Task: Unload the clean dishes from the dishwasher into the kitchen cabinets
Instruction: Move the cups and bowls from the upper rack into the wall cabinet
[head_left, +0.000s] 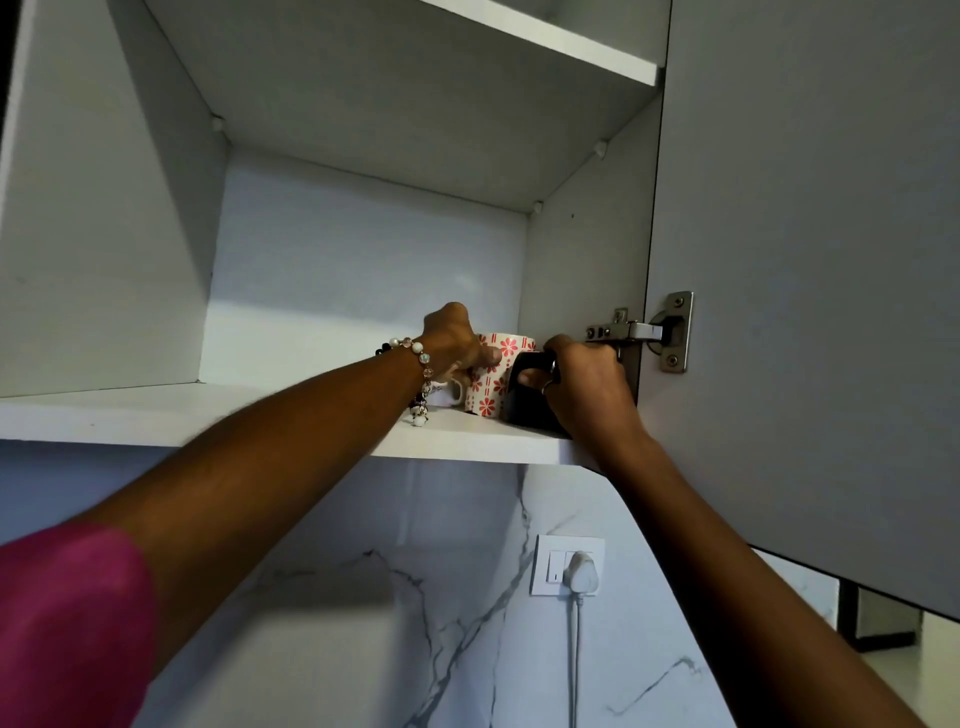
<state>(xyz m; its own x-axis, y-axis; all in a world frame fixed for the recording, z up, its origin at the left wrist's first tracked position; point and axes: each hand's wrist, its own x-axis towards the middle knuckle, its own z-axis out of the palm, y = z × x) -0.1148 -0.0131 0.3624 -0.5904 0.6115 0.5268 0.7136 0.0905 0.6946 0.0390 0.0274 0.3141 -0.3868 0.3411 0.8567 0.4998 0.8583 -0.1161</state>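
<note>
Both arms reach up into an open white wall cabinet. On its lower shelf (218, 415) stands a white mug with a red flower pattern (496, 384); my left hand (454, 340) grips it by the rim and side. Right beside it, touching, stands a black mug (524, 410), and my right hand (584, 379) holds it by its handle. A small white cup (451, 393) sits partly hidden behind my left wrist, which wears a bead bracelet.
The cabinet door (810, 260) hangs open on the right, its metal hinge (644, 332) just above my right hand. An upper shelf (545, 36) crosses overhead. Below the cabinet is a marble wall with a socket and white plug (579, 571).
</note>
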